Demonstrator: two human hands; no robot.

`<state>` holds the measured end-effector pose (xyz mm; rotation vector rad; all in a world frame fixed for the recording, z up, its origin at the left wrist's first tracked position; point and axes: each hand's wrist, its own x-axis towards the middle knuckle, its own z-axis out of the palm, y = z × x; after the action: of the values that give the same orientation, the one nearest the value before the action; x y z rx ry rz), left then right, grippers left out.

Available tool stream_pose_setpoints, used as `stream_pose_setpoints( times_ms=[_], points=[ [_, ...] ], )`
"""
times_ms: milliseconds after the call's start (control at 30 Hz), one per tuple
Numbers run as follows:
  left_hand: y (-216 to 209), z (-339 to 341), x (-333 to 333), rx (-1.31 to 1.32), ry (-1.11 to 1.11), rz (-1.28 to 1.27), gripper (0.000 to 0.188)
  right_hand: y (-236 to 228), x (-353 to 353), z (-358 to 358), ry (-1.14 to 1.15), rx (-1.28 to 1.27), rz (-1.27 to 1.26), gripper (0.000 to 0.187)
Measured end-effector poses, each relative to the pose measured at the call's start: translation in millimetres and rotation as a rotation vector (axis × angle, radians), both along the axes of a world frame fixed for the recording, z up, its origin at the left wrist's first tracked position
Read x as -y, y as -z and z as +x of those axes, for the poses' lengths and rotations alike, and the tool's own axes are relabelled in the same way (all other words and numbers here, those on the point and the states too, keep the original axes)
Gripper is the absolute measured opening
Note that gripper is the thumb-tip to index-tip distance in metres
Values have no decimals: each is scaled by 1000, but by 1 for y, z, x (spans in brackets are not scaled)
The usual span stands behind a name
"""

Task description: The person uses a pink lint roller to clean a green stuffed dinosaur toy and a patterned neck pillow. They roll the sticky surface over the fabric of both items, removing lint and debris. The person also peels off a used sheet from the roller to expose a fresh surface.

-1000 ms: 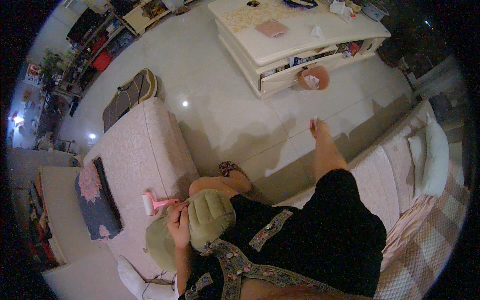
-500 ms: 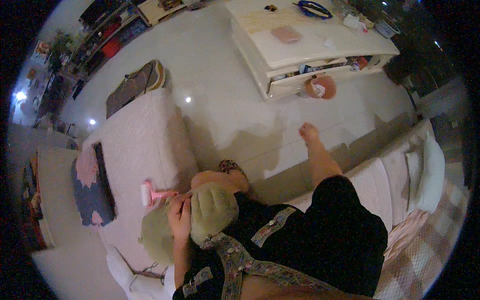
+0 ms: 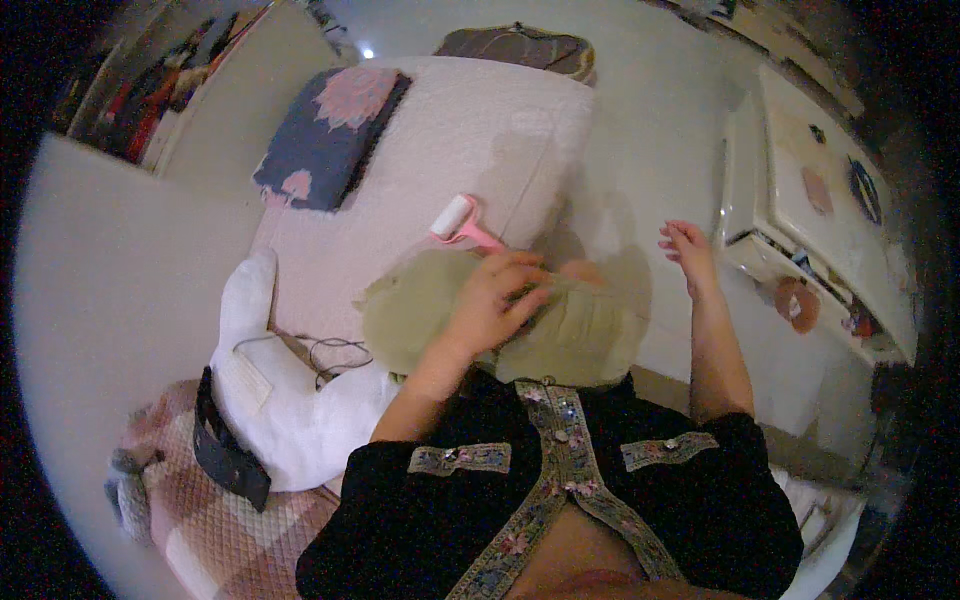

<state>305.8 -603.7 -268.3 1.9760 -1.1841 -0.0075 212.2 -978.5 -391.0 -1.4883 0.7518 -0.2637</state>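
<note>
My left hand (image 3: 497, 300) reaches across a pale green cloth item (image 3: 590, 325) on my lap. The item looks padded and folded, and I cannot make out its kind. A lint roller (image 3: 455, 218) with a white roll and pink handle points away from this hand. Its handle runs in under my curled fingers, which hide the end. Off to the right, my right hand (image 3: 688, 248) hangs in the air over the floor, fingers parted, holding nothing.
Beyond my lap stands a pale padded bench (image 3: 440, 120) with a folded blue-and-pink cloth (image 3: 325, 145) on it. A white bolster-like form (image 3: 290, 420) and a dark cable (image 3: 335, 360) lie at left. A cream table (image 3: 780, 165) and a pinkish bin (image 3: 796, 303) stand right.
My view has swung left, so the bench now sits ahead. The green item spreads wider across my lap. My left hand stays at the roller's handle; my right fingers show more apart.
</note>
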Motion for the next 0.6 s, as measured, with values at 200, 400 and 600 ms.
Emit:
stream_pose_setpoints(
  times_ms=[200,400,600],
  points=[
    [6,66,-93,139,-489,56,37,-49,-107,148,-719,-26,-400,35],
    [31,41,-142,-212,-614,251,49,-66,-239,217,-1136,-359,-790,45],
    [45,52,-145,-154,-582,182,48,44,-259,230,-912,-350,-1149,47]
  ],
)
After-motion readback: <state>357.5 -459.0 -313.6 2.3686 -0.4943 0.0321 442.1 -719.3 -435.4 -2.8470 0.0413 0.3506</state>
